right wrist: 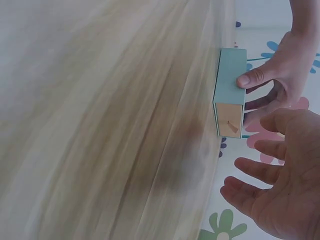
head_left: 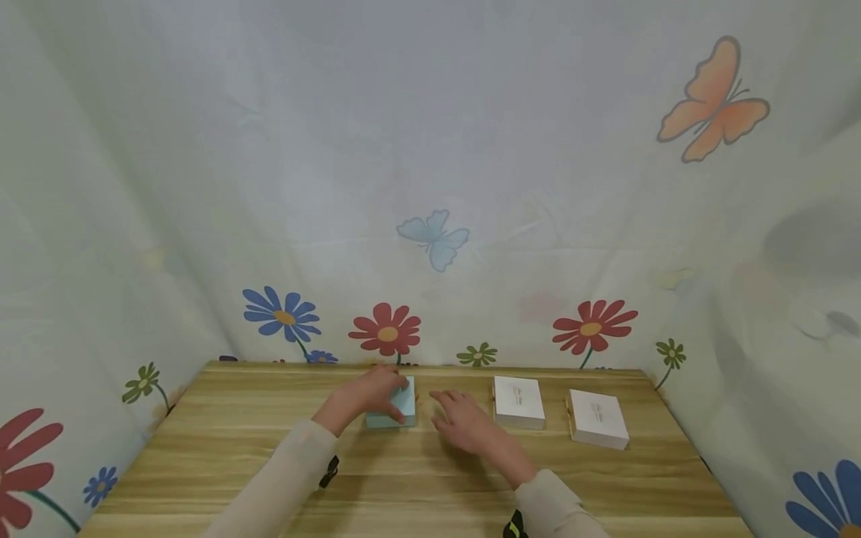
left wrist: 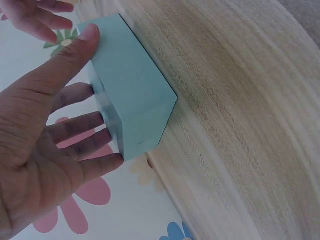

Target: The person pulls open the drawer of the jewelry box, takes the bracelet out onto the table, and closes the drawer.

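Note:
A light-blue drawer box [head_left: 392,420] lies flat on the wooden table, left of centre. My left hand [head_left: 371,392] reaches over it, thumb at its front face and fingers across its top. In the left wrist view, the thumb meets the front edge of the box [left wrist: 135,75], with the fingertips along the top. The right wrist view shows its tan drawer end [right wrist: 230,116] with a small pull tab. Just right of the box, my right hand [head_left: 466,424] hovers with fingers spread and nothing in them.
Two white boxes [head_left: 518,402] with small printed lettering lie to the right, the farther one [head_left: 599,417] slightly turned. The wooden table [head_left: 215,441] ends at a pale curtain [head_left: 323,149] printed with flowers and butterflies, which also hangs along both sides.

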The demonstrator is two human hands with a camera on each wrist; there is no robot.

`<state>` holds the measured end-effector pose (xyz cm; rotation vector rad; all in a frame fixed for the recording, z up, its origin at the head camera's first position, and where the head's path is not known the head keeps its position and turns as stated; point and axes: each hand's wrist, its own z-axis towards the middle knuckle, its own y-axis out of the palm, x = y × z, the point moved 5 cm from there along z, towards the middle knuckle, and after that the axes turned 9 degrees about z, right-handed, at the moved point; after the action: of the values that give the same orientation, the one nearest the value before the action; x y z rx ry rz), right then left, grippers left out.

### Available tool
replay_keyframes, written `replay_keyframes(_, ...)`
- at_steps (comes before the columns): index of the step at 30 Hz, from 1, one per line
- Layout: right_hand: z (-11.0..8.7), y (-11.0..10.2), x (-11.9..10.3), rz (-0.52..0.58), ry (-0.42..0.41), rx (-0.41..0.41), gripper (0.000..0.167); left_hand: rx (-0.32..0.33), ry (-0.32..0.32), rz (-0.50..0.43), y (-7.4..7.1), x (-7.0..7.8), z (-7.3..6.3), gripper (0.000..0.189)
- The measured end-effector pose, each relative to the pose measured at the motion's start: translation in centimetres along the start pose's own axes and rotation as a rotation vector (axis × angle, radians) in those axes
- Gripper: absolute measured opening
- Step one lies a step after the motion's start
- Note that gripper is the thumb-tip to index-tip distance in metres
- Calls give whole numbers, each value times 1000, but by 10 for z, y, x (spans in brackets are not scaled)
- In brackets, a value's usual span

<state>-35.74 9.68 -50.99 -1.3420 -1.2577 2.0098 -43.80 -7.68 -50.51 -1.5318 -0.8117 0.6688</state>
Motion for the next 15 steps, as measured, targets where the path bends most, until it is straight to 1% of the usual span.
replay_keyframes(8,15,4,-2,165,29,-14,46,-14,-6,-23,-4,3,1,66)
replay_keyframes(12,22,6,-3,208,51,-6,44,-16,-7,-24,-9,4,1,65)
replay_keyframes(15,27,8,-3,260,82,2,43,-18,-5,-17,-11,5,0,66)
